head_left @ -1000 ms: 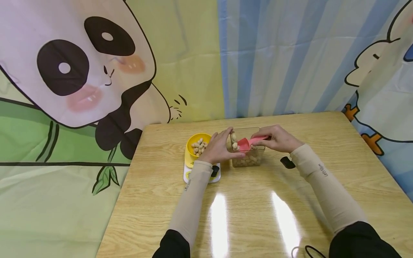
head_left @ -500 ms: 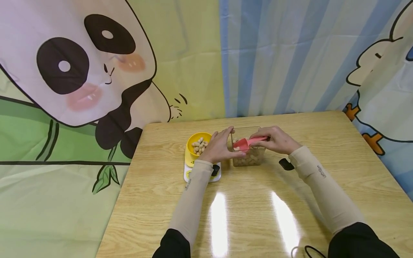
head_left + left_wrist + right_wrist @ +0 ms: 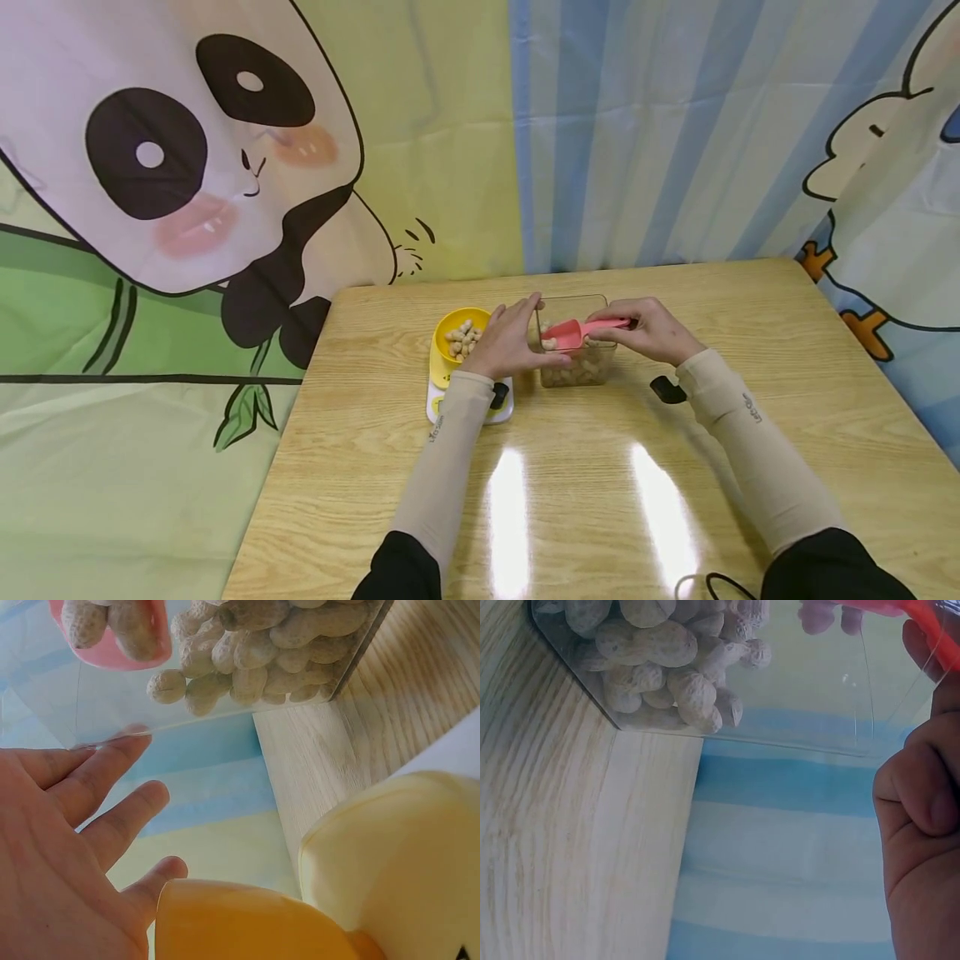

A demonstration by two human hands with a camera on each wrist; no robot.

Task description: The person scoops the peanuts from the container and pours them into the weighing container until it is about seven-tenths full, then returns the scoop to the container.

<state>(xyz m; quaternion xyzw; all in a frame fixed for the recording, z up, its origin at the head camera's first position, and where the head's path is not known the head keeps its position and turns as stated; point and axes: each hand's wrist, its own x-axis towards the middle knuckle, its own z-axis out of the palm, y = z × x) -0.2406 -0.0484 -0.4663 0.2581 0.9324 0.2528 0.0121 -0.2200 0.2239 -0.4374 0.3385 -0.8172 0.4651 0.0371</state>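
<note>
My right hand (image 3: 648,331) pinches the handle of a pink scoop (image 3: 568,335). The scoop's bowl is inside the clear container (image 3: 557,380), above the heaped peanuts (image 3: 255,649). In the left wrist view, peanuts (image 3: 133,626) lie in the scoop. My left hand (image 3: 510,343) rests against the container's left side, its fingers straight and spread, fingertips at the wall, thumb along the front. Just left of that hand, a yellow bowl (image 3: 438,335) with unshelled peanuts (image 3: 463,340) sits on a yellow and white kitchen scale (image 3: 433,408), partly hidden by my left wrist.
Everything stands on a wooden table (image 3: 570,467), towards its back edge. A cartoon-printed curtain (image 3: 442,167) hangs right behind it. At the table's front, a black cable (image 3: 723,583) lies near my right sleeve.
The scoop has lifted and levelled inside the container, with peanuts in it. My right hand has shifted slightly right. The left hand has stayed at the container.
</note>
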